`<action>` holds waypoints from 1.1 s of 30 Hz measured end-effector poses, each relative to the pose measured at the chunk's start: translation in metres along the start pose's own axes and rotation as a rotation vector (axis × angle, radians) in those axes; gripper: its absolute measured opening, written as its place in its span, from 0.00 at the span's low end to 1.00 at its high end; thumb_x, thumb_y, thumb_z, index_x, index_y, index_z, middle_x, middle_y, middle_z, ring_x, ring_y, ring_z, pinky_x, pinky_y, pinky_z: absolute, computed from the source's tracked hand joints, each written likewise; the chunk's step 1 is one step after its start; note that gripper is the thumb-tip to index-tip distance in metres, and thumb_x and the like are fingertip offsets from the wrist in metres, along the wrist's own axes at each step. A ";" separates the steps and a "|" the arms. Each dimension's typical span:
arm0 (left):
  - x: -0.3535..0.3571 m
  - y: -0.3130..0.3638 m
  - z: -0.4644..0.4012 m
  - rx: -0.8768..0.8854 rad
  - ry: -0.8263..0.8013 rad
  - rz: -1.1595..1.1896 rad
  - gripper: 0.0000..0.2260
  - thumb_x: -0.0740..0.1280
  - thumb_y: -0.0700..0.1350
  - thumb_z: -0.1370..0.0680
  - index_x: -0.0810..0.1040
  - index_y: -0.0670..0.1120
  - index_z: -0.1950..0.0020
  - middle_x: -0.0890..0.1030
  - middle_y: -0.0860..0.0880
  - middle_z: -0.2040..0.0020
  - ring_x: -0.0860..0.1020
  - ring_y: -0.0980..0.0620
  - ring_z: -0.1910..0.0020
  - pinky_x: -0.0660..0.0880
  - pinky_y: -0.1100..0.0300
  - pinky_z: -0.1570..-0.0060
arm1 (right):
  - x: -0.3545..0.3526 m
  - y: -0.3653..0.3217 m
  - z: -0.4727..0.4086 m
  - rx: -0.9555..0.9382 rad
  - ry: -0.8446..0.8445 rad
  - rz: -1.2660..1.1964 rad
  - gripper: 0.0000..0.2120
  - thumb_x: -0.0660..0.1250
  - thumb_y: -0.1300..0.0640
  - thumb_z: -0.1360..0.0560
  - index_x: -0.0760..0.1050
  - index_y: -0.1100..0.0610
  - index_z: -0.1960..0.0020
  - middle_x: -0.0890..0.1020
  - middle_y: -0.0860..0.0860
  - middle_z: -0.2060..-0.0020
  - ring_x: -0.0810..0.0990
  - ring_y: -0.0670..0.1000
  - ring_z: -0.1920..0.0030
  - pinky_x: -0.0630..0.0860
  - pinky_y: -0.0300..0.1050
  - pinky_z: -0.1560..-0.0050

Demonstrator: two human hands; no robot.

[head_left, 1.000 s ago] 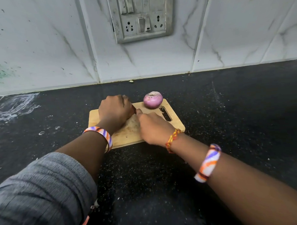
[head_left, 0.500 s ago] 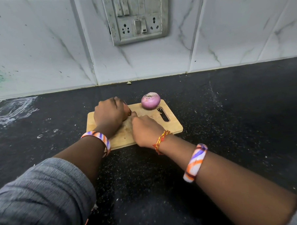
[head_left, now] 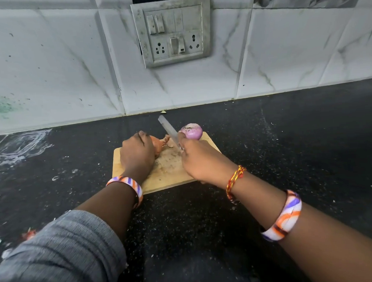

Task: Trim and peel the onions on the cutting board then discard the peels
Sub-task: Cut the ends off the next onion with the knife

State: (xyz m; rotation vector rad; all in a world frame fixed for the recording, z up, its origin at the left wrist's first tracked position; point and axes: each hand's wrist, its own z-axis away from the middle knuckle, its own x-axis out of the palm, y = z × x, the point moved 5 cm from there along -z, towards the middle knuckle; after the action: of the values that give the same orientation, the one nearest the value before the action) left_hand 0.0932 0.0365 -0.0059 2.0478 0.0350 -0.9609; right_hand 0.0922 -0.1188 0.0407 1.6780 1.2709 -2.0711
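On the pale wooden cutting board [head_left: 169, 173], the left hand [head_left: 136, 155] pins a brown-skinned onion [head_left: 157, 145] steady for trimming; the right hand [head_left: 200, 159] grips a steel knife [head_left: 168, 128] beside the peeled purple onion [head_left: 192, 131]

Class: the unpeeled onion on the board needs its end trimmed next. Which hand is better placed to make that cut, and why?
The right hand: it holds the knife, blade raised beside the unpeeled onion. The left hand is steadying that onion.

The right hand [head_left: 199, 159] now lifts the knife [head_left: 168, 128], blade pointing toward the upper middle of the frame, uncovering the brown onion [head_left: 157, 145] under the left hand [head_left: 136, 155].
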 end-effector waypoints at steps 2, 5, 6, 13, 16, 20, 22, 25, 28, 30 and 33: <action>0.000 0.000 0.000 -0.011 0.004 0.005 0.20 0.50 0.46 0.19 0.77 0.35 0.47 0.79 0.33 0.48 0.75 0.34 0.49 0.68 0.53 0.54 | 0.001 -0.007 -0.003 -0.029 -0.024 -0.028 0.29 0.51 0.66 0.21 0.46 0.53 0.24 0.71 0.53 0.61 0.62 0.45 0.74 0.64 0.33 0.82; -0.001 -0.001 -0.001 -0.020 0.010 0.012 0.20 0.50 0.46 0.19 0.77 0.35 0.48 0.79 0.33 0.48 0.75 0.33 0.49 0.70 0.50 0.52 | 0.019 -0.007 -0.013 0.014 -0.051 -0.041 0.29 0.52 0.64 0.22 0.48 0.56 0.24 0.69 0.53 0.65 0.61 0.46 0.74 0.63 0.34 0.83; -0.001 0.000 -0.001 -0.018 0.010 0.013 0.19 0.50 0.46 0.19 0.77 0.35 0.48 0.79 0.33 0.48 0.75 0.33 0.49 0.70 0.50 0.52 | 0.025 -0.005 -0.015 0.030 -0.052 -0.045 0.29 0.52 0.64 0.22 0.48 0.56 0.24 0.67 0.53 0.67 0.62 0.47 0.73 0.62 0.36 0.80; 0.000 0.000 -0.001 -0.020 0.013 0.008 0.20 0.50 0.46 0.19 0.77 0.35 0.48 0.79 0.33 0.48 0.75 0.34 0.49 0.69 0.51 0.52 | 0.030 0.000 -0.023 0.036 -0.043 -0.052 0.29 0.53 0.64 0.23 0.49 0.57 0.24 0.74 0.58 0.58 0.61 0.47 0.73 0.61 0.38 0.77; -0.001 0.001 -0.001 -0.004 0.016 0.016 0.19 0.50 0.45 0.19 0.77 0.34 0.49 0.79 0.32 0.49 0.75 0.34 0.49 0.69 0.51 0.53 | 0.026 0.003 -0.020 0.045 -0.021 -0.103 0.27 0.52 0.62 0.22 0.50 0.54 0.24 0.68 0.51 0.67 0.62 0.47 0.73 0.63 0.35 0.81; -0.001 -0.001 -0.002 -0.004 0.020 0.013 0.19 0.50 0.45 0.19 0.77 0.34 0.48 0.79 0.32 0.49 0.75 0.33 0.49 0.69 0.50 0.53 | 0.029 0.001 -0.017 0.033 -0.015 -0.076 0.28 0.53 0.63 0.22 0.50 0.55 0.24 0.73 0.57 0.59 0.71 0.54 0.66 0.61 0.41 0.73; -0.001 0.000 -0.002 0.001 0.020 0.013 0.19 0.50 0.45 0.19 0.77 0.34 0.48 0.79 0.32 0.49 0.75 0.33 0.49 0.68 0.51 0.54 | 0.030 -0.001 -0.024 0.038 -0.007 -0.039 0.28 0.53 0.64 0.22 0.49 0.56 0.24 0.74 0.59 0.57 0.74 0.58 0.59 0.62 0.44 0.71; 0.000 -0.001 -0.003 0.001 0.022 0.017 0.19 0.51 0.45 0.19 0.77 0.34 0.50 0.79 0.32 0.50 0.75 0.33 0.50 0.66 0.53 0.57 | 0.028 -0.001 -0.034 0.044 -0.017 -0.054 0.28 0.52 0.65 0.22 0.50 0.57 0.24 0.72 0.54 0.64 0.71 0.52 0.67 0.62 0.42 0.72; -0.001 -0.004 -0.004 -0.002 0.028 0.017 0.19 0.51 0.44 0.19 0.77 0.33 0.50 0.79 0.32 0.50 0.75 0.33 0.50 0.64 0.54 0.58 | 0.025 0.004 -0.035 0.027 -0.006 -0.079 0.27 0.52 0.64 0.22 0.51 0.57 0.24 0.65 0.48 0.70 0.61 0.45 0.73 0.60 0.36 0.77; -0.001 -0.003 -0.003 0.001 0.022 0.013 0.19 0.51 0.44 0.19 0.77 0.34 0.50 0.79 0.32 0.49 0.75 0.34 0.49 0.64 0.54 0.58 | 0.026 0.005 -0.031 0.006 -0.024 -0.052 0.26 0.52 0.62 0.21 0.50 0.56 0.24 0.65 0.48 0.69 0.61 0.44 0.73 0.63 0.36 0.78; 0.001 0.001 -0.002 0.004 0.011 -0.001 0.19 0.51 0.45 0.19 0.77 0.34 0.49 0.78 0.32 0.48 0.74 0.33 0.48 0.67 0.51 0.54 | 0.025 0.003 -0.031 -0.016 -0.043 -0.019 0.26 0.51 0.64 0.21 0.50 0.57 0.24 0.71 0.51 0.65 0.59 0.43 0.73 0.66 0.35 0.77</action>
State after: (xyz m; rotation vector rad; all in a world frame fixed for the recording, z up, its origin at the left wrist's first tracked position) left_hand 0.0953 0.0369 -0.0054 2.0565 0.0402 -0.9511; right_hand 0.1077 -0.0898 0.0182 1.6116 1.2922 -2.0905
